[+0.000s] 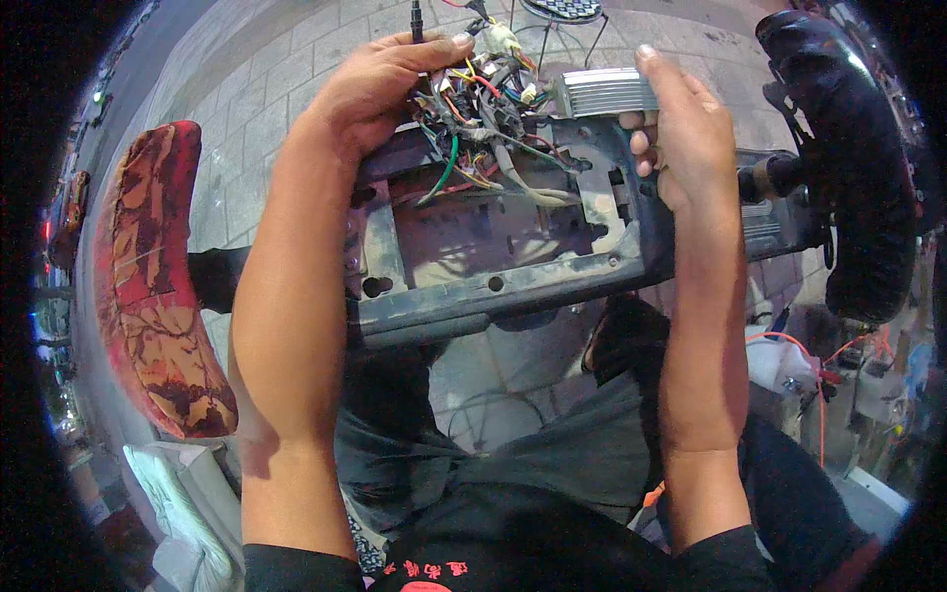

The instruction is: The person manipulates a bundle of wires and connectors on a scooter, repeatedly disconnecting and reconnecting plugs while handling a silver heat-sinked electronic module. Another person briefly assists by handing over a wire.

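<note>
My left hand (404,64) grips the tangled wire bundle (483,123) near a black connector (417,22), its fingers mostly hidden. My right hand (681,128) has its fingers closed round the right end of a silver finned metal box (597,92), thumb over its top. The box is beside the wires, above a vehicle's dark frame (513,298). In the frame an open, dusty compartment (493,247) shows, with thick grey cables lying across it.
A worn red padded cushion (148,237) on a dark stem stands at left, a black tyre (868,178) at right. Paving (247,89) lies beyond, with a small stool (560,12) at the top. My legs are below the frame; orange cables (819,385) hang at lower right.
</note>
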A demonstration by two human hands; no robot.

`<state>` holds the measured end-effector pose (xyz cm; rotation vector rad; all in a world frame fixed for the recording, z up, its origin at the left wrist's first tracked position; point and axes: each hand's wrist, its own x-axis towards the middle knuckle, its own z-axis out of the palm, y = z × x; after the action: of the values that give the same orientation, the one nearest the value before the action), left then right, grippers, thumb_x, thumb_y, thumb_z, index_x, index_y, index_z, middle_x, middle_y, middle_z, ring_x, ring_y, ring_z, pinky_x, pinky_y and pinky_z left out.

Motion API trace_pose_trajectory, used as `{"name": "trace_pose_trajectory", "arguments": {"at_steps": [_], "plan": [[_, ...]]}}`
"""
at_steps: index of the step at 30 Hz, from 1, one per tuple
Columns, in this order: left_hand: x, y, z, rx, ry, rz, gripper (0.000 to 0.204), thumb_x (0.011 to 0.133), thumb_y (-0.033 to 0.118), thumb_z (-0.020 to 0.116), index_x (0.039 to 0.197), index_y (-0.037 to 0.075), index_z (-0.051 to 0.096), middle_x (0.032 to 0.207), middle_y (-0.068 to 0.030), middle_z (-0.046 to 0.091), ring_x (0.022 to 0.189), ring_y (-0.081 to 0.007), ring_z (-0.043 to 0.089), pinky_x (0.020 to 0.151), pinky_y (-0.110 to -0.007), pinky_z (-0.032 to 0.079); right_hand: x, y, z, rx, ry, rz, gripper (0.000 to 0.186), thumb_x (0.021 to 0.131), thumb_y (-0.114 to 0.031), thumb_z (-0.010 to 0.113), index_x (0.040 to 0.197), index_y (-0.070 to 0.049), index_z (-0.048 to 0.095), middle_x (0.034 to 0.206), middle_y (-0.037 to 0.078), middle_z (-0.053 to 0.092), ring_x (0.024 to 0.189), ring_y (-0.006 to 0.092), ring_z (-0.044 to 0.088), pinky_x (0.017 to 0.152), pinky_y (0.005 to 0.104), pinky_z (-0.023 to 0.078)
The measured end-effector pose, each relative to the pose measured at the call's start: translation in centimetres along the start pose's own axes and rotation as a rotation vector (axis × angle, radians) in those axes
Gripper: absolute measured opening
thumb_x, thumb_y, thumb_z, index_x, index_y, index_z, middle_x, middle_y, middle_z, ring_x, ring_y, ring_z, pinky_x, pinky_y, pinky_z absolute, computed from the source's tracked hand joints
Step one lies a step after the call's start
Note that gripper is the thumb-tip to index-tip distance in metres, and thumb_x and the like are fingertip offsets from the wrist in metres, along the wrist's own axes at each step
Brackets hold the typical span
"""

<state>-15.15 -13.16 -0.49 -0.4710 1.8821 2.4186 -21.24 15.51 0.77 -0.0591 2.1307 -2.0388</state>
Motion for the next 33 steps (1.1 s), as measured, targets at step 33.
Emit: {"name": "trace_pose_trajectory", "arguments": {"at_steps": [33], "plan": [[-22.5,-6.8,10.4,1.053,-0.046,1.038,0.034,0.076,0.012,0.078,0.110,0.008,0.080,0.118,-0.0054,0.074,0.120,-0.0288,0.069,0.106,-0.049,0.057,-8.9,0.9,-9.3,-0.352,-0.121,-0.049,0.058,0.106,-0.032,0.071,0.155,-0.004,0.058,0.103,0.010,0.075,0.085,0.0145,0.067,0.076,0.0326,0.055]]}}
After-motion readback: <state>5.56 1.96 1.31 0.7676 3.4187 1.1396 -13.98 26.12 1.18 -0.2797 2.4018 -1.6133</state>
